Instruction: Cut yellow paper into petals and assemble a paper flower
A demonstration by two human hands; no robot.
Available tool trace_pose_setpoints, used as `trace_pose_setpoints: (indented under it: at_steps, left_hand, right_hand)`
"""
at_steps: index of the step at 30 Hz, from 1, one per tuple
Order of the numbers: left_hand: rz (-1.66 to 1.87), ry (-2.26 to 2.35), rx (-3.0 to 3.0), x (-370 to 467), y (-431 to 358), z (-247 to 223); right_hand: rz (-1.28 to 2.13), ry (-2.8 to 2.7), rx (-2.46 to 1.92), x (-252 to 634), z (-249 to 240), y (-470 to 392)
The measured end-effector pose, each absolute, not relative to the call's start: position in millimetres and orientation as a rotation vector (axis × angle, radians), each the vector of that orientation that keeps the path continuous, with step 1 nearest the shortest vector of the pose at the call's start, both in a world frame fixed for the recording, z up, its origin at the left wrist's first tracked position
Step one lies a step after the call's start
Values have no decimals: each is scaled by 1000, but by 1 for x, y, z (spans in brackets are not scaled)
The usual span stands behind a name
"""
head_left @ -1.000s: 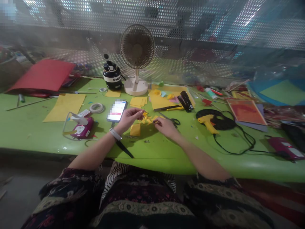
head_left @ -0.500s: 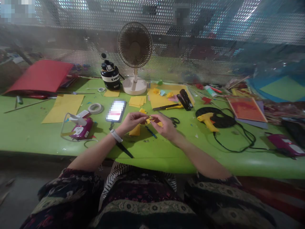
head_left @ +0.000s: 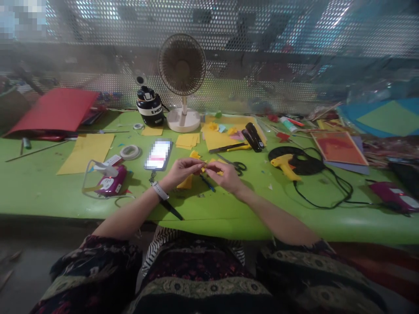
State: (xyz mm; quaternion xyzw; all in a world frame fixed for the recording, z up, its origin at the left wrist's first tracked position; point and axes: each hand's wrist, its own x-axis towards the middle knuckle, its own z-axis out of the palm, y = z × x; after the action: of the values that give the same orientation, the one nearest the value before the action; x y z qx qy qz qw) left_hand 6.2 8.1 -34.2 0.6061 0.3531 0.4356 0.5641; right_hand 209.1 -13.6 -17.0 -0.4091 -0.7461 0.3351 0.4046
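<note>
Most of the small yellow piece (head_left: 203, 168) is hidden behind fingertips, so its full outline and any join in it cannot be made out. It sits in the air or just at the tabletop, which of the two is unclear, to the right of the phone (head_left: 159, 155) and slightly nearer the person. The left hand (head_left: 182, 171) and the right hand (head_left: 225, 174) come together there, thumbs and forefingers pinching the piece from either side; the other fingers curl out of sight. The phone's screen is blocked into squares and unreadable. A folded yellow paper (head_left: 186, 183), right of the phone and nearer the person, is partly covered by the left hand, and a slim blue tool (head_left: 208, 183) farther right runs in under the fingers.

What shows of the piece is bright yellow, tiny and crumpled-looking, perhaps paper. A curled yellow scrap (head_left: 195, 155) lies right of the phone. Farther right are scissors (head_left: 240, 167) with dark looped handles. The tabletop (head_left: 248, 213) under the phone is smooth, glossy green; beyond the phone rises a perforated panel (head_left: 235, 83) with rows of round holes.
</note>
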Motion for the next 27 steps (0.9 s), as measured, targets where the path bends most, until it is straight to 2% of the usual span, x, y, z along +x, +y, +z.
trace_pose_setpoints:
  at_steps: [7, 12, 23, 27]
  left_hand:
    - [1038, 808, 1424, 7, 7, -32]
    - [1005, 811, 1421, 6, 7, -34]
    - [1276, 997, 1383, -9, 16, -16]
    - [1179, 1133, 1591, -22, 20, -6]
  right_hand:
    - [1161, -1705, -1041, 209, -24, -10]
    - [1214, -1684, -1015, 209, -23, -10]
    - [948, -1848, -1042, 218, -22, -6]
    - [749, -1980, -1061, 222, -23, -2]
